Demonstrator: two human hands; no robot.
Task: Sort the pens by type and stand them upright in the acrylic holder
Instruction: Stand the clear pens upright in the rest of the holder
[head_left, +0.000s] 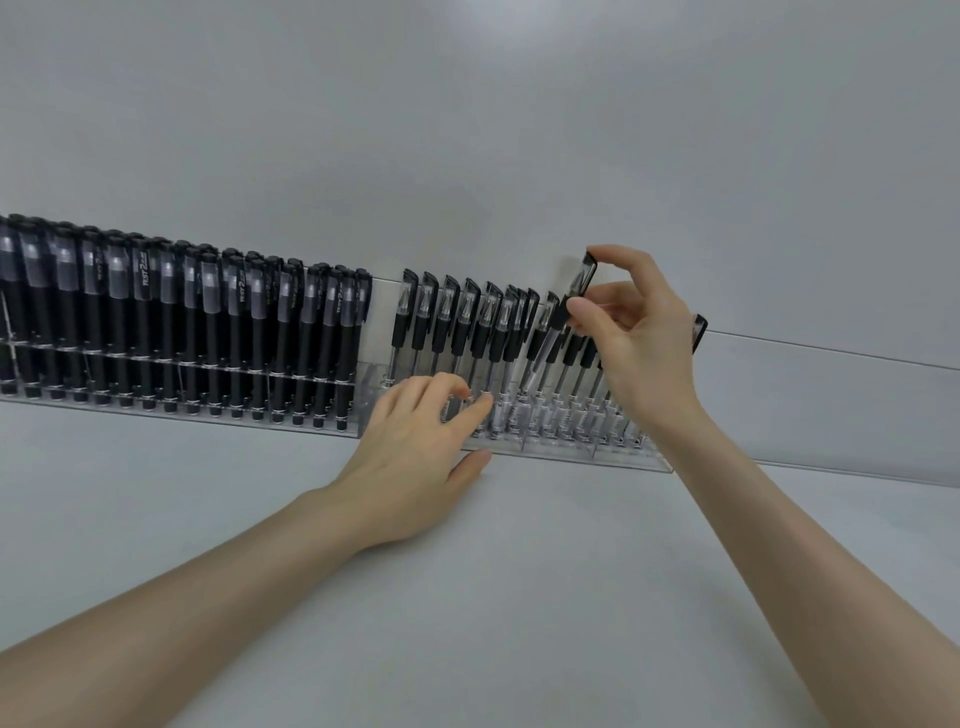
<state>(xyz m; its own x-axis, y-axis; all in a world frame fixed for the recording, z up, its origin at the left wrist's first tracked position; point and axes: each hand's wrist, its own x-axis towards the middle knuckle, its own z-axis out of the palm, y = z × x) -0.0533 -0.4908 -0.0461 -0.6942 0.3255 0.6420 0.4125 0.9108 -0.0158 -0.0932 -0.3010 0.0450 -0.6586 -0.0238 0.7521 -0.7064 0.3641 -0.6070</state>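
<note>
A long clear acrylic holder (561, 453) runs along the back of the grey table. Its left part is packed with upright black-barrelled pens (171, 322). Its right part holds several clear-barrelled pens with black caps (457, 325). My right hand (644, 332) pinches one clear-barrelled pen (576, 296) near its cap, tilted, with its lower end among the slots. My left hand (415, 447) rests against the holder's front wall, fingers curled at the bottoms of the clear pens. One more black cap (700, 332) shows behind my right hand.
A grey table (519, 571) spreads in front of the holder. A plain grey wall (467, 130) stands behind. A clear acrylic panel (831, 395) continues to the right of the pens.
</note>
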